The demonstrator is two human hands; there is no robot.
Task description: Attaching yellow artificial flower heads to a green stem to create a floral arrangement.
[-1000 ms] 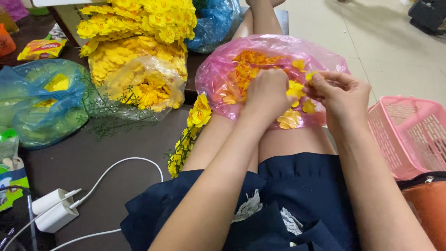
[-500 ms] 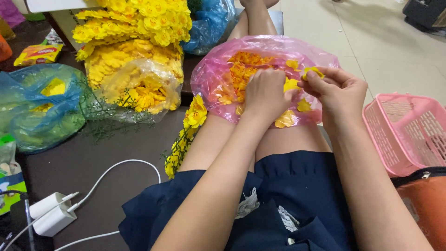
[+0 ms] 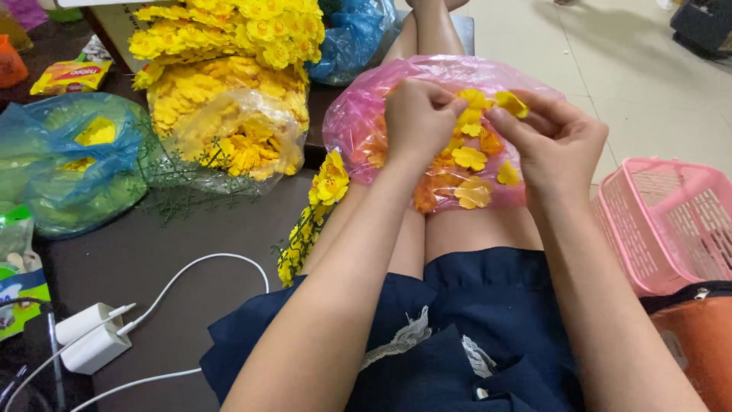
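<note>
A pink plastic bag of loose yellow and orange fabric petals lies on my knees. My left hand and my right hand meet above it, fingertips pinched on yellow petals held between them. A finished strand of yellow artificial flowers rests against my left leg, hanging down toward the dark mat.
A heap of yellow flower bunches, partly in clear plastic, sits at the left. A blue-green bag lies farther left. White chargers with cables rest on the dark mat. A pink basket stands at the right on the pale floor.
Both hands have lifted slightly out of the bag and come closer together with petals pinched between the fingertips. The view has shifted a little.
</note>
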